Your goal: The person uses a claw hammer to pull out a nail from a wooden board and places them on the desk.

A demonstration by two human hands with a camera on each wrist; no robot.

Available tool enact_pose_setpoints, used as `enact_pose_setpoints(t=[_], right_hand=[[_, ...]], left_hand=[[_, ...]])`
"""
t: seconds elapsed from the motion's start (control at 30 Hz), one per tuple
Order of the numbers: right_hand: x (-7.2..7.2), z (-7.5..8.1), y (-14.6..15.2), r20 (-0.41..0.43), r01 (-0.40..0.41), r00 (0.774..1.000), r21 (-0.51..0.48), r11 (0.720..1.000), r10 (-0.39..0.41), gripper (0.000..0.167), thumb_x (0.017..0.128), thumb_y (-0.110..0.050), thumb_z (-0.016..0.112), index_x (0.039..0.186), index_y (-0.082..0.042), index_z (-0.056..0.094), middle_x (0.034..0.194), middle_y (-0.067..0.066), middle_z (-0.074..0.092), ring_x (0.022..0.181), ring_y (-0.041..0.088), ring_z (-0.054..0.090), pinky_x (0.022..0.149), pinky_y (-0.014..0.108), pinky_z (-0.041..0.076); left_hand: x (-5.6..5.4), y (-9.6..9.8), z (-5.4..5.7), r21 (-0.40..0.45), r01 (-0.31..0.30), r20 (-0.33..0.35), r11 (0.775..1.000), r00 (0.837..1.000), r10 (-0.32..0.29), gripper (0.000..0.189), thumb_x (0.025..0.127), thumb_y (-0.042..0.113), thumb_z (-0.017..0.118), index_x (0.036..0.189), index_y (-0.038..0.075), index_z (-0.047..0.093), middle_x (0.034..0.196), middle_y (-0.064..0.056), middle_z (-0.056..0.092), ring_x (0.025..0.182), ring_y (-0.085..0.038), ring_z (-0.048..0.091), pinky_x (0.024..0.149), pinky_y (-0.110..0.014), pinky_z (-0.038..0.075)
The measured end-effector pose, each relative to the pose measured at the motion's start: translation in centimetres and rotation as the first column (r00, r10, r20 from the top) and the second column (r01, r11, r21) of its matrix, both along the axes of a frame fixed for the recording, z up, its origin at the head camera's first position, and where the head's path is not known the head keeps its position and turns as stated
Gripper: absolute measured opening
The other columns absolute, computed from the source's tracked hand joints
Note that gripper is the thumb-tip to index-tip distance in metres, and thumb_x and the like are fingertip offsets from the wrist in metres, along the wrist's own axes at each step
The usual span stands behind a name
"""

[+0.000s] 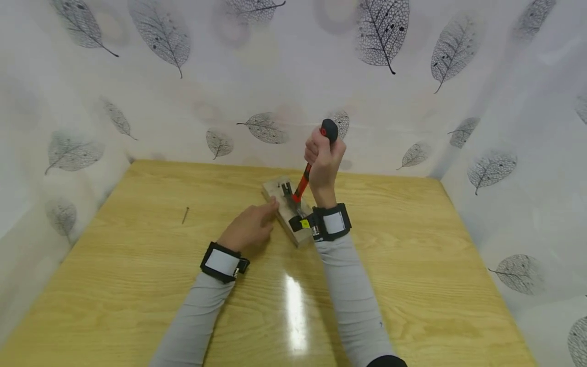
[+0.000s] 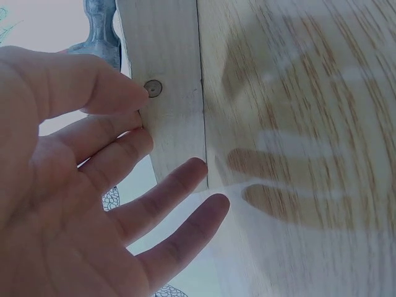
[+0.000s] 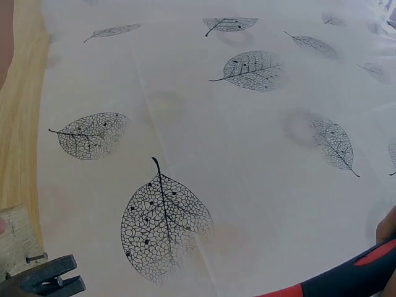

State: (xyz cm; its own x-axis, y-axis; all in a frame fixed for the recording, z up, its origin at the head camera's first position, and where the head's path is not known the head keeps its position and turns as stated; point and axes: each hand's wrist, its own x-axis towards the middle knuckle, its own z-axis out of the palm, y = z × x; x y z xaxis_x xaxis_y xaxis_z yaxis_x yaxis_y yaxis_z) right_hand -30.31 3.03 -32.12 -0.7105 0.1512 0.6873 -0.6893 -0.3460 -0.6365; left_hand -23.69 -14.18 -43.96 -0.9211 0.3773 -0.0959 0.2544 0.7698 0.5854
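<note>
My right hand grips the claw hammer by its black-and-red handle, which tilts up and away from the wooden block. The hammer's head lies over the block's top; in the right wrist view a nail shows between the claw's prongs. Another nail sticks out of the wood beside it. At the block's left side is my left hand, thumb and fingertips against the edge, the other fingers stretched out. In the left wrist view, a round dark mark shows on the block's side.
A loose nail lies on the wooden table, left of the block. Behind and at both sides hangs a pale leaf-print sheet, close to the table's back edge. Both wrists wear black straps.
</note>
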Motion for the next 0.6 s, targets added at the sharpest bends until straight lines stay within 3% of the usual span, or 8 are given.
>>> enact_pose_setpoints(t=[0.17,0.33,0.6], right_hand=[[1.5,-0.1,1.0,-0.052,-0.011,0.999,-0.059,0.998,0.008,0.026,0.094,-0.010,0.046,0.068,-0.011,0.039,0.053,-0.004,0.028,0.040,0.007,0.020,0.036,0.025,0.015],[2.6,0.0,1.6,-0.089,-0.043,0.995,-0.103,0.994,0.034,0.020,0.091,-0.008,0.045,0.073,-0.014,0.042,0.054,-0.005,0.031,0.041,0.008,0.020,0.035,0.026,0.016],[4.1,0.0,2.4,-0.109,-0.029,0.994,-0.114,0.993,0.016,0.020,0.089,-0.007,0.044,0.070,-0.013,0.042,0.052,-0.002,0.031,0.040,0.009,0.020,0.035,0.024,0.017]], left_hand=[[0.1,0.0,0.3,0.009,0.004,-0.003,1.000,1.000,-0.004,0.066,0.098,0.014,0.061,0.158,0.011,0.034,0.165,-0.006,0.028,0.144,-0.034,0.043,0.118,-0.051,0.036],[0.0,-0.2,0.6,0.013,-0.027,0.010,1.000,1.000,0.027,0.066,0.099,0.016,0.061,0.159,0.016,0.033,0.165,-0.004,0.028,0.146,-0.038,0.038,0.119,-0.056,0.032],[-0.4,-0.2,-0.3,0.082,0.020,0.015,0.996,1.000,-0.021,0.065,0.099,0.012,0.061,0.158,0.012,0.033,0.165,-0.003,0.027,0.149,-0.032,0.035,0.121,-0.050,0.028]])
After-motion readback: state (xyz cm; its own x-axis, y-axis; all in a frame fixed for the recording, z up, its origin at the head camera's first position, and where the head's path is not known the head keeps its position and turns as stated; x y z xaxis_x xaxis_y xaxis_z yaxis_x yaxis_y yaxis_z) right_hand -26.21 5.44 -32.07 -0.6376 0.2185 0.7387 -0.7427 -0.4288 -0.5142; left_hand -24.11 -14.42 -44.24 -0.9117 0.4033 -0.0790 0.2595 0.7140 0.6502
